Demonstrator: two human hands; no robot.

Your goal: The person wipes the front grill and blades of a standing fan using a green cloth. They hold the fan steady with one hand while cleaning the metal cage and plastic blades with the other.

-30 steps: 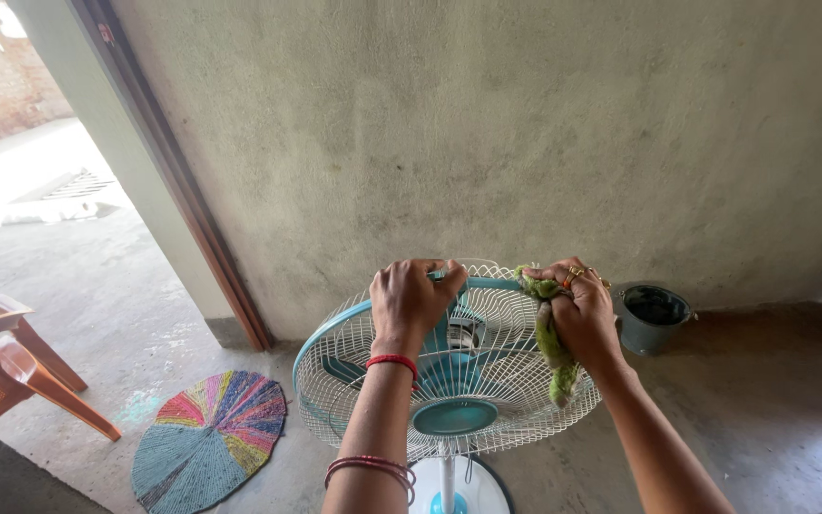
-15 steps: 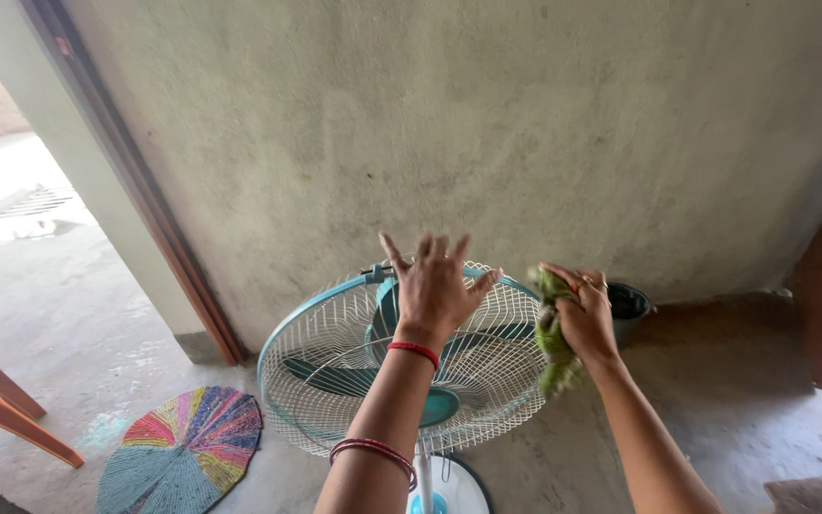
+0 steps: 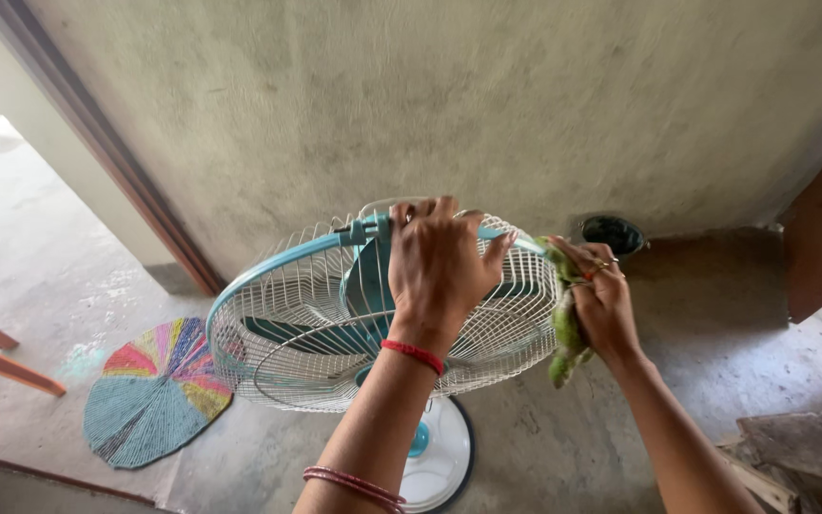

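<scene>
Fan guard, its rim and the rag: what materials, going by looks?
Fan guard: thin white wire, likely painted or coated metal. Rim: smooth light-blue band, probably plastic. Rag in the right hand: limp green cloth, woven or knit unclear.

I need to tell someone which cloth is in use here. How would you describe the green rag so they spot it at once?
Start at the pedestal fan with its white wire cage and blue rim, standing before the grey wall. At the rim's right edge, the right hand grips the green rag, which hangs below the fist. It is the only soft, bright green thing there.

head view, downward (close up)
</scene>
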